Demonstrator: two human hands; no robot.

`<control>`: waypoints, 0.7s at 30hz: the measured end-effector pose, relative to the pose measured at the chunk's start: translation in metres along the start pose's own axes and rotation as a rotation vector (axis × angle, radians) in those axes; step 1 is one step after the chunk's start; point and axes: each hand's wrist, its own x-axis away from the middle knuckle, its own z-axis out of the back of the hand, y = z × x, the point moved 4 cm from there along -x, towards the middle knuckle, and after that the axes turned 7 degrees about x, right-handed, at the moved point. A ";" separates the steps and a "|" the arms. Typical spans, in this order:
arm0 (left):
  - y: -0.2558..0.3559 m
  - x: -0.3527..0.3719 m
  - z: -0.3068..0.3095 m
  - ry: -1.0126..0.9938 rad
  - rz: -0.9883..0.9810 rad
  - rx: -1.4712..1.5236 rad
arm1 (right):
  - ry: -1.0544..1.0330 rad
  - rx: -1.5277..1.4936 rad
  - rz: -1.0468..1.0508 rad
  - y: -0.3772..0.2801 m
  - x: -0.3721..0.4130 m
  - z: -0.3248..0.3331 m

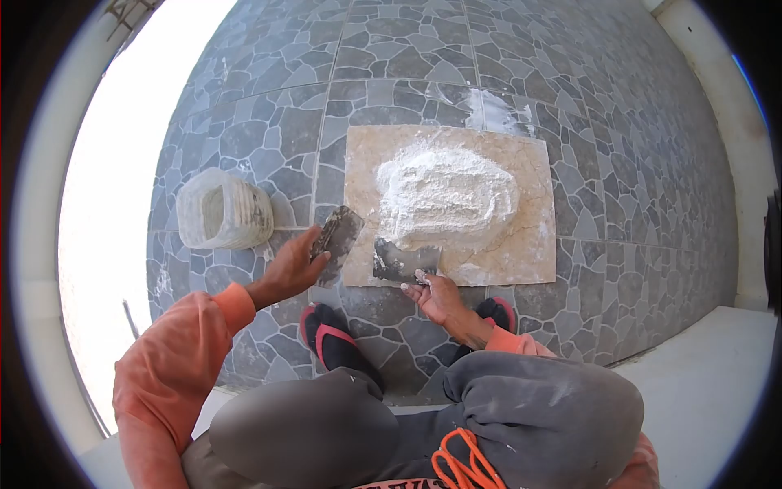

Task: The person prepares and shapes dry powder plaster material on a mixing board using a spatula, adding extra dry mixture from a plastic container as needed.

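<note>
A mound of white powder (448, 196) lies heaped on a beige tile-like board (533, 253), its top ridged and uneven. My left hand (289, 265) is closed around a dark, stained flat scraper (340, 232), held tilted just beside the board's left edge. My right hand (440, 297) grips a second scraper (395, 261), a wide dark blade with white smears. That blade is over the board's near-left part, at the near edge of the powder. White powder dusts the right fingertips.
A cut-open translucent plastic jug (232, 212) stands left of the board on the stone-patterned floor (277, 130). A white smear (497, 112) marks the floor behind the board. My feet in sandals (330, 338) are close to the board's near edge. A pale wall (713, 114) bounds the right.
</note>
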 end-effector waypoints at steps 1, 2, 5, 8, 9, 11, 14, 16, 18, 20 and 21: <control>0.003 0.000 0.000 -0.012 0.013 0.004 | -0.015 0.001 0.002 -0.001 0.000 -0.002; 0.003 -0.001 0.000 -0.025 0.025 0.008 | -0.030 0.003 0.004 -0.003 0.000 -0.001; 0.001 0.000 -0.002 0.022 -0.037 -0.003 | -0.037 0.010 -0.001 -0.009 -0.001 0.004; 0.002 -0.002 -0.002 0.013 -0.074 -0.010 | -0.056 0.073 -0.003 -0.020 0.005 0.007; 0.003 -0.002 -0.002 -0.010 -0.039 -0.003 | -0.067 0.104 0.001 -0.026 0.009 0.006; 0.006 -0.003 0.000 -0.054 0.031 0.012 | -0.078 0.138 0.012 -0.038 0.018 0.003; 0.008 -0.003 0.000 -0.078 0.054 0.024 | -0.067 0.177 0.050 -0.057 0.033 -0.003; 0.011 -0.002 0.000 -0.088 0.078 0.014 | -0.057 0.194 0.080 -0.070 0.039 -0.004; 0.013 -0.002 0.000 -0.072 0.059 0.008 | -0.053 0.206 0.110 -0.083 0.041 -0.002; 0.011 -0.002 -0.003 -0.028 -0.002 0.004 | -0.059 0.226 0.112 -0.093 0.042 0.002; 0.010 -0.003 -0.004 -0.023 -0.017 0.003 | -0.063 0.237 0.112 -0.097 0.042 0.002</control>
